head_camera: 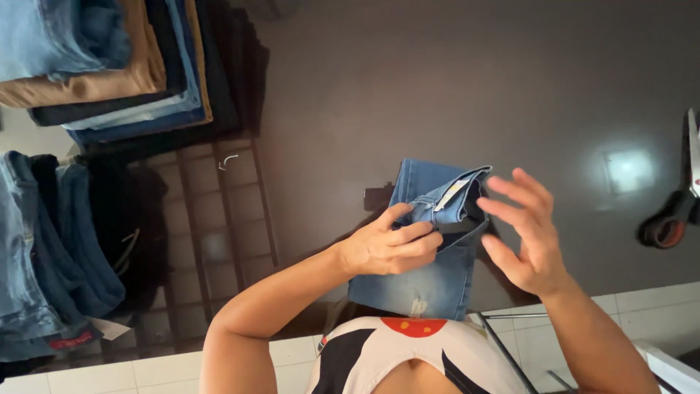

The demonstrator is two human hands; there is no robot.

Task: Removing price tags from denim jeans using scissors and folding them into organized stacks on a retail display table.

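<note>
A folded pair of light blue jeans lies on a dark glossy table, its waistband end lifted toward me. My left hand grips the waistband from the left, fingers curled over the denim. My right hand hovers just right of the waistband opening, fingers spread and holding nothing; its fingertips sit close to the cloth.
Stacks of folded trousers in blue, tan and black fill the upper left. More blue jeans sit at the left over a dark rack. Scissors with dark and orange handles lie at the table's right edge. White floor tiles run below.
</note>
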